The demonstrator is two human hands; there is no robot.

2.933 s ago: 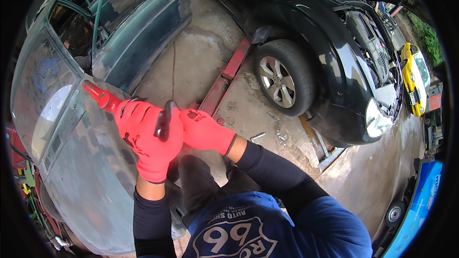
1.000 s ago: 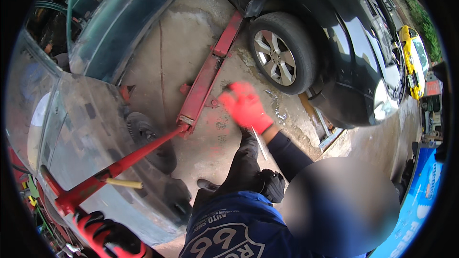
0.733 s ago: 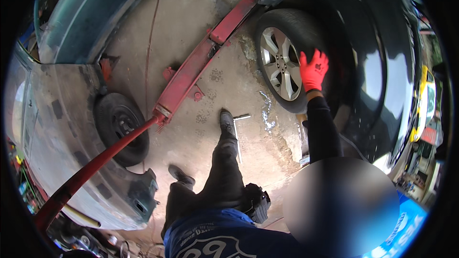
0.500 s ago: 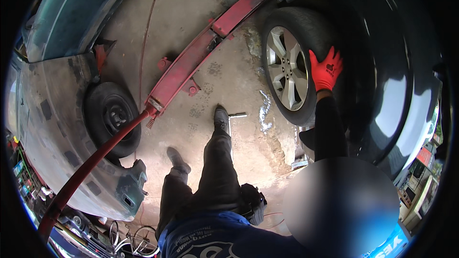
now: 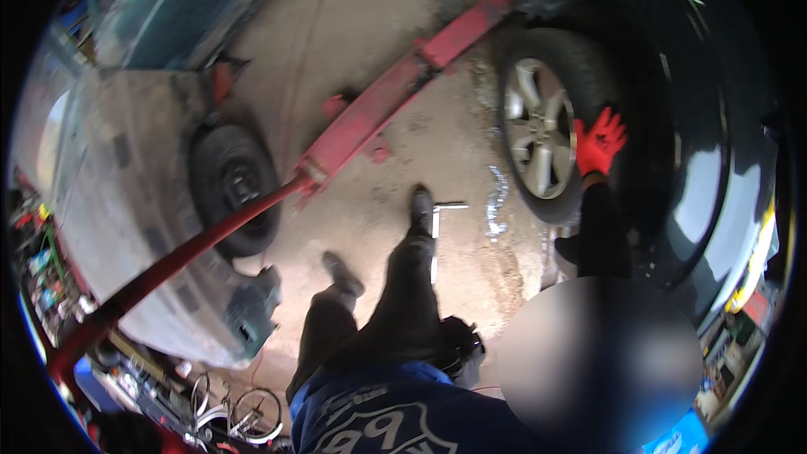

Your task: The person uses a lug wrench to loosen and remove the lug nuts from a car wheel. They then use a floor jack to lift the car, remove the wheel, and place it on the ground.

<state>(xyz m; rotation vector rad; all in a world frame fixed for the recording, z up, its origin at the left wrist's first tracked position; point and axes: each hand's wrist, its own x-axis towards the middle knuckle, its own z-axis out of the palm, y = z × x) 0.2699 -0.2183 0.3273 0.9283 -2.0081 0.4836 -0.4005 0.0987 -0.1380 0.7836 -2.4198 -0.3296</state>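
My right grip (image 5: 598, 146) has left the handle (image 5: 172, 262), where both hands were together, and moved to the black car's (image 5: 664, 143) wheel (image 5: 542, 128). At far left, my left grip (image 5: 134, 435) is a dark blur near the handle's end; I cannot tell how its fingers stand. The red jack (image 5: 382, 107) slants across the floor (image 5: 374, 223), the wrench (image 5: 435, 231) lies beside my shoe (image 5: 421, 199), and my right grip rests spread against the tyre edge.

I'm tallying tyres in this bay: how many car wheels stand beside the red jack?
2: a silver-spoked wheel on the black car, by the right gloved hand; a black wheel on the grey car, partly behind the jack handle. Others may be hidden.
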